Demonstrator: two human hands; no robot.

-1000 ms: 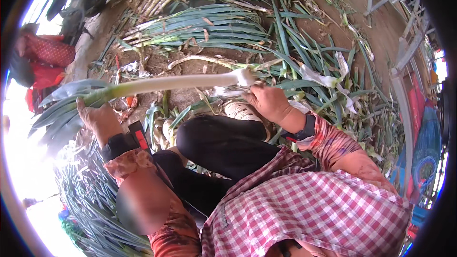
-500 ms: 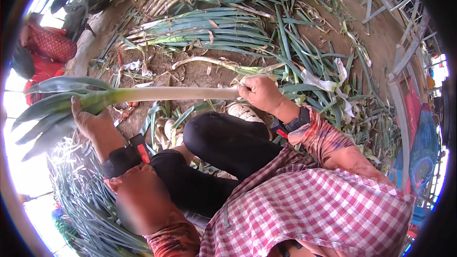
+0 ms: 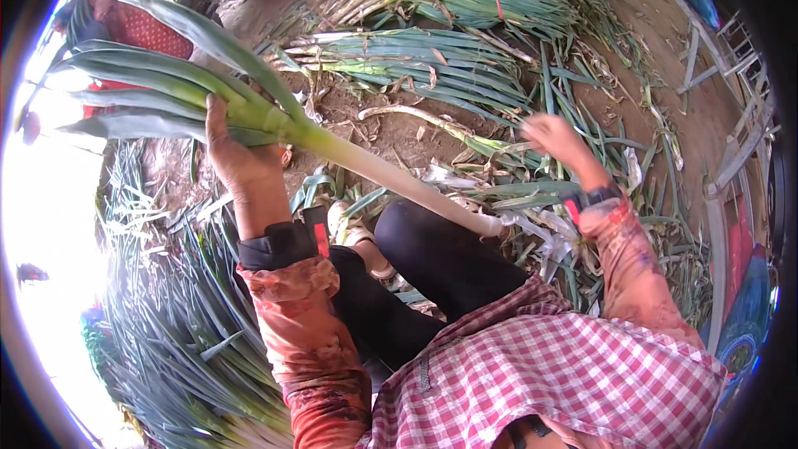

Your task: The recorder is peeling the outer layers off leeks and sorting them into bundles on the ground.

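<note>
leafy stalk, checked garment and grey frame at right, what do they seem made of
Leafy stalk: fresh plant tissue, smooth white shaft, dull green leaves. Checked garment: probably woven cotton or blend, matte, softly creased. Grey frame: likely metal, dull, judging by its slender bars.

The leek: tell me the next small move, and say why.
Probably bring the right hand to the white end of the leek: the left hand alone grips it, where the leaves fan out, and pale skin shows by that end, though whether attached is unclear.
</note>
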